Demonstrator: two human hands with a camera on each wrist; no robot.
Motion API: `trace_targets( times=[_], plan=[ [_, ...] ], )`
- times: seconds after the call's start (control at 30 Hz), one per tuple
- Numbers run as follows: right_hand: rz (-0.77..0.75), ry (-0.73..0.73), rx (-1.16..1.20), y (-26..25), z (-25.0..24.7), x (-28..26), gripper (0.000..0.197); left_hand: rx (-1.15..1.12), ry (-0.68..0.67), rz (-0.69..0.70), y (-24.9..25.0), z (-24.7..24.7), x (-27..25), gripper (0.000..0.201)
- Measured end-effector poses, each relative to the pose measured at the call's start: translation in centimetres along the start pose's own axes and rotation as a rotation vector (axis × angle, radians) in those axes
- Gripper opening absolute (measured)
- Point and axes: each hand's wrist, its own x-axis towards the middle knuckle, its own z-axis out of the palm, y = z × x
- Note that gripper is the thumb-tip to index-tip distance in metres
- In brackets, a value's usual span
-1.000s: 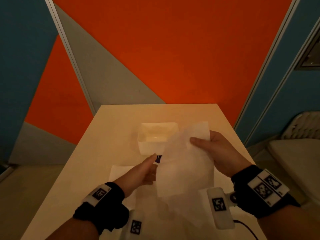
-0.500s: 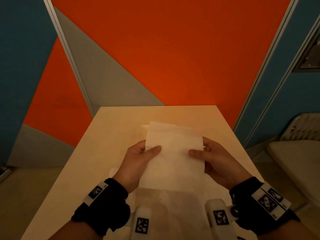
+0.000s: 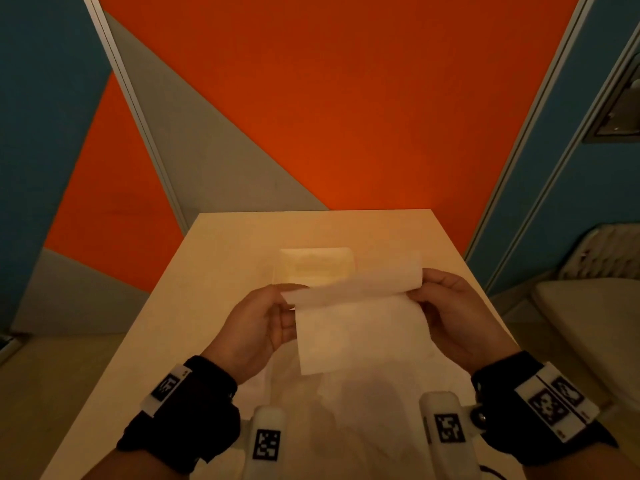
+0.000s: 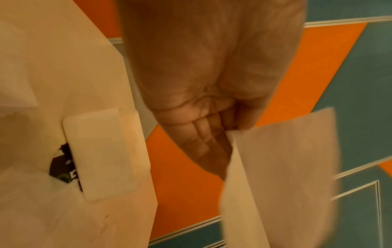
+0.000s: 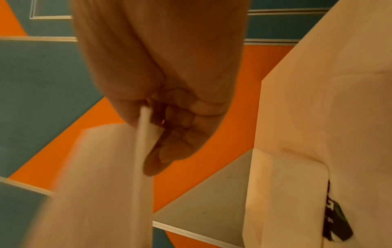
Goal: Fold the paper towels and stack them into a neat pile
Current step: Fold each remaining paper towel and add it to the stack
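- The left hand [image 3: 258, 327] pinches the left edge of a paper towel [image 3: 360, 327], thumb on the near face and the other fingers curled behind it. The left wrist view shows that edge tucked into the curl of the fingers [image 4: 203, 144].
- The right hand [image 3: 450, 317] pinches the opposite edge in the same way; in the right wrist view the sheet runs edge-on between its thumb and fingers [image 5: 176, 139].
- Half a second ago the sheet hung flat between both hands as one tall panel. Now its top part is tipping over towards the person as a blurred flap [image 3: 353, 280], while the lower part hangs below the hands, clear of the surface [image 3: 221, 271].
- I judge this to be the first fold in progress: the flap is not yet laid against the lower half, so no crease is set.
- A second ago only the right hand held the sheet and the left was reaching in; the two-handed hold is what makes the fold possible.
- More loose towels [image 3: 363, 403] lie spread on the surface beneath the hands, and a white tray [image 3: 317, 265] sits beyond them, with a dark packet [image 4: 61, 166] against its near side.
- No folded pile is visible, so most of the task appears to remain.
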Motion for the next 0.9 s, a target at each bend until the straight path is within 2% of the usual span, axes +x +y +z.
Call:
trace_targets(
  times=[0.07, 0.1, 0.17, 0.27, 0.33, 0.53, 0.63, 0.7, 0.77, 0.9],
  plan=[
    [-0.003, -0.003, -0.005, 0.0, -0.2, 0.0, 0.031, 0.025, 0.008, -0.013, 0.2, -0.2, -0.1, 0.035],
    [0.007, -0.006, 0.009, 0.0, -0.2, -0.1, 0.033, 0.074, 0.027, 0.011, 0.2, -0.2, -0.1, 0.031],
    [0.017, -0.020, 0.017, 0.0, 0.0, -0.1, 0.035, 0.188, 0.049, 0.076, 0.2, -0.2, 0.0, 0.009],
    [-0.054, -0.017, -0.119, -0.2, 0.5, -0.1, 0.015, 0.340, 0.028, 0.140, -0.1, -0.5, -0.1, 0.018],
    [-0.085, -0.003, -0.187, -0.4, 0.6, 0.1, 0.015, 0.426, 0.000, 0.162, 0.2, -0.5, -0.3, 0.021],
    [-0.109, -0.073, -0.289, -2.4, 1.6, 0.8, 0.034, 0.618, -0.350, 0.098, 2.0, 0.9, -1.0, 0.028],
    [-0.116, -0.185, -0.388, -3.5, 2.8, 1.3, 0.037, 0.610, -0.449, 0.051, 2.3, 2.0, -0.8, 0.030],
    [-0.118, -0.247, -0.429, -3.8, 3.4, 1.5, 0.038, 0.571, -0.444, 0.043, 2.2, 2.5, -0.7, 0.033],
    [-0.127, -0.233, -0.409, -3.7, 3.7, 1.9, 0.036, 0.510, -0.385, 0.049, 1.8, 2.6, -0.5, 0.037],
    [-0.095, -0.040, -0.289, -1.6, 2.1, 3.0, 0.025, 0.278, -0.168, 0.116, 0.6, 1.3, -0.3, 0.043]
  ],
)
